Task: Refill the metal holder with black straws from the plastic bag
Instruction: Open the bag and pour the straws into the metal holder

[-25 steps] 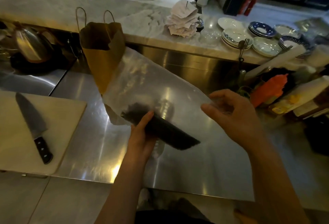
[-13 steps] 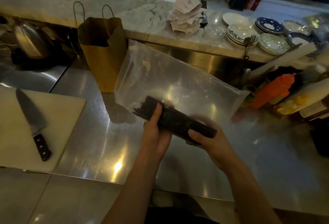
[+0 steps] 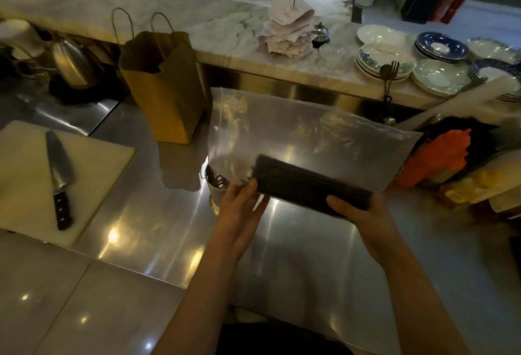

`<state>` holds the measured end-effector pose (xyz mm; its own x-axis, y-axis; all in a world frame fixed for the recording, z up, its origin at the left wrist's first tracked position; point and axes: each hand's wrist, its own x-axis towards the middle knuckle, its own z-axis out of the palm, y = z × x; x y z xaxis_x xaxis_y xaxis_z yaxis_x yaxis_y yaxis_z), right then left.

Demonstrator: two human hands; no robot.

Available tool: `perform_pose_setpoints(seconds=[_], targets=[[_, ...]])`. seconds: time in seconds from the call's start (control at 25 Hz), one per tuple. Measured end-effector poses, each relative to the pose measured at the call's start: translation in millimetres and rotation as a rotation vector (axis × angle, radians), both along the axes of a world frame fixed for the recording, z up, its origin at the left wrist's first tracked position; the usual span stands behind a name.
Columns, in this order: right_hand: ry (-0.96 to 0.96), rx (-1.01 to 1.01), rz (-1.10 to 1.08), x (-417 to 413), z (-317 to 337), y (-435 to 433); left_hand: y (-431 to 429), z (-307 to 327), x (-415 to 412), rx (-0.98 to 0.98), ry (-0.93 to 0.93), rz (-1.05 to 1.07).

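Observation:
A clear plastic bag (image 3: 310, 132) is held up over the steel counter, with a bundle of black straws (image 3: 307, 184) lying along its lower edge. My left hand (image 3: 239, 211) presses against the bundle's left end through the bag. My right hand (image 3: 358, 213) grips the bundle's right end from below, thumb on top. The metal holder (image 3: 215, 185), a shiny round cup, stands on the counter just behind my left hand, partly hidden by the bag.
A brown paper bag (image 3: 163, 87) stands behind the holder. A knife (image 3: 57, 177) lies on a white cutting board (image 3: 107, 163) at left. Orange bottle (image 3: 439, 157) and other bottles crowd the right. Plates (image 3: 434, 73) and a receipt stack (image 3: 287, 27) sit on the marble ledge.
My right hand came down from the bag's upper edge and took hold of the straw bundle's right end. The bundle has levelled out and the metal holder has come into view.

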<state>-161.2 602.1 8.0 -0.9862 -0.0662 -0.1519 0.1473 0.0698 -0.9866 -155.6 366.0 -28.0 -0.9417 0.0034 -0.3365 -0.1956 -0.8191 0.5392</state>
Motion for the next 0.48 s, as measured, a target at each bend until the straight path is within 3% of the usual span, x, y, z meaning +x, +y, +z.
perform_pose_setpoints(seconds=[0.28,0.48], targets=[[-0.063,0.107,0.074,-17.9,9.8,41.5,37.8,-8.8,15.3,-0.016,-0.133,0.017],[-0.008,0.151,0.063,-17.0,24.1,36.4,40.8,-11.6,7.2,0.009,-0.164,-0.011]])
